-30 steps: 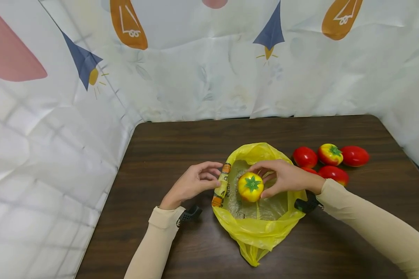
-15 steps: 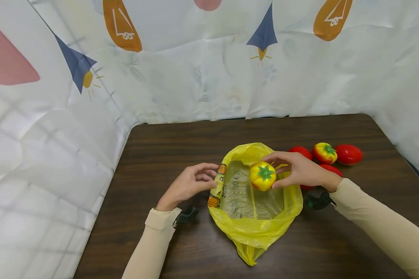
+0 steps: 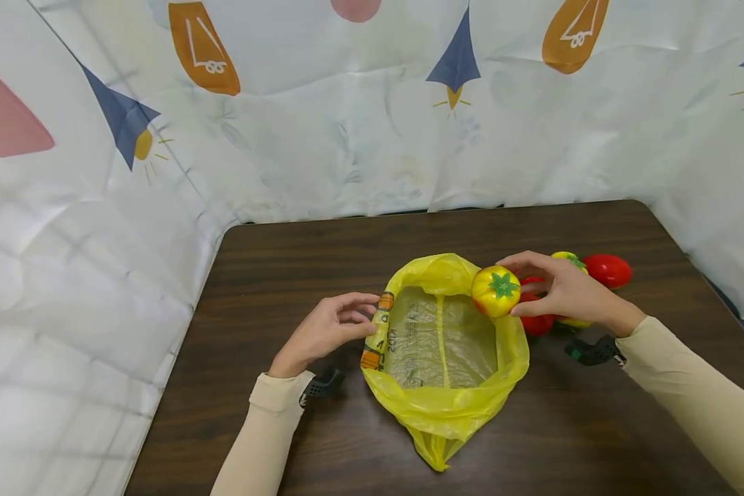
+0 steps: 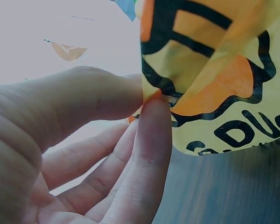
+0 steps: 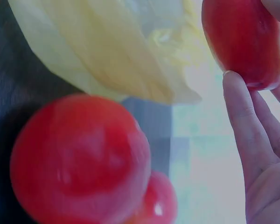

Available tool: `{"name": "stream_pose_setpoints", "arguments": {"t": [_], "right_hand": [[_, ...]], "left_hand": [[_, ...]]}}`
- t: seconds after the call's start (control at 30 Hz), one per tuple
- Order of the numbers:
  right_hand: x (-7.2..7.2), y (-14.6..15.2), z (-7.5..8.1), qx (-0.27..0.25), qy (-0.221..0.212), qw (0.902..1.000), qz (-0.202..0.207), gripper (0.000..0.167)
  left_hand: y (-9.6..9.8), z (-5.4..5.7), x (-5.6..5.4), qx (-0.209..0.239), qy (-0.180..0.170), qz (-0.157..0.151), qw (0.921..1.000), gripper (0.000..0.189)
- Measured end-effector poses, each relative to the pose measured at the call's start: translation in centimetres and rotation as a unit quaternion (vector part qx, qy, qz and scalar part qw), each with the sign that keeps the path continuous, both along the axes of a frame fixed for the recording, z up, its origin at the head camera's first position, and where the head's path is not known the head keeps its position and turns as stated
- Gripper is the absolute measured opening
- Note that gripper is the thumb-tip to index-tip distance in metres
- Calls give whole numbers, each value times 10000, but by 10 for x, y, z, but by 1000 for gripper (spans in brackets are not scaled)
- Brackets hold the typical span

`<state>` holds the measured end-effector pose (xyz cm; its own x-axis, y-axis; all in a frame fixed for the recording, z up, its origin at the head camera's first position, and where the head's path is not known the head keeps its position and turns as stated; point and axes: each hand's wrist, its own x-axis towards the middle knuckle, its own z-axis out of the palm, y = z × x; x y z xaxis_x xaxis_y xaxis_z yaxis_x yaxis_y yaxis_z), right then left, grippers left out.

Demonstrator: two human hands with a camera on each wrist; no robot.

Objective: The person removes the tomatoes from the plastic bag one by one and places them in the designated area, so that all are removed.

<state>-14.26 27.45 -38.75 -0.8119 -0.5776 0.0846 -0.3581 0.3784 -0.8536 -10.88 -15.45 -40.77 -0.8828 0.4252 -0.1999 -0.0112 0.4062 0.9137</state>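
A yellow plastic bag [image 3: 443,413] stands on the table with its mouth wide, showing the see-through inside. My left hand [image 3: 322,334] pinches its left rim between thumb and index finger; the left wrist view shows the bag's printed film [image 4: 205,93] caught there. In my right hand [image 3: 567,293] is a toy tomato [image 3: 496,291], yellow with a green star-shaped leaf and a red underside. It is raised at the bag's right rim, gripped between thumb and fingers. Below it, the right wrist view shows a large red tomato [image 5: 79,158] on the table, beside the bag.
More red and yellow tomatoes lie right of the bag, partly hidden by my right hand, among them a red one [image 3: 607,271]. The dark wooden table [image 3: 297,258] ends at a printed white curtain [image 3: 322,138] behind and on the left.
My right hand has carried the tomato from over the middle of the bag's mouth to its right rim, rightward and up. The left hand keeps its hold, and the head view has shifted slightly.
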Motion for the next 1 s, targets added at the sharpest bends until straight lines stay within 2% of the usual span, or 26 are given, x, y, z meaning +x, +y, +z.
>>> {"name": "stream_pose_setpoints", "arguments": {"t": [0.23, 0.47, 0.7, 1.0], "right_hand": [[2, 20, 5, 164, 172, 9974, -675, 70], [8, 41, 7, 565, 298, 9878, -1419, 67], [13, 68, -2, 550, 218, 9825, -1767, 68], [20, 104, -12, 820, 220, 9694, -2303, 66]], "left_hand": [[0, 0, -2, -22, -22, -33, 10000, 54], [1, -1, -1, -14, -29, -14, 10000, 54], [1, -1, -3, -63, 2, -19, 10000, 54], [2, -2, -4, -93, -24, 19, 10000, 54]]}}
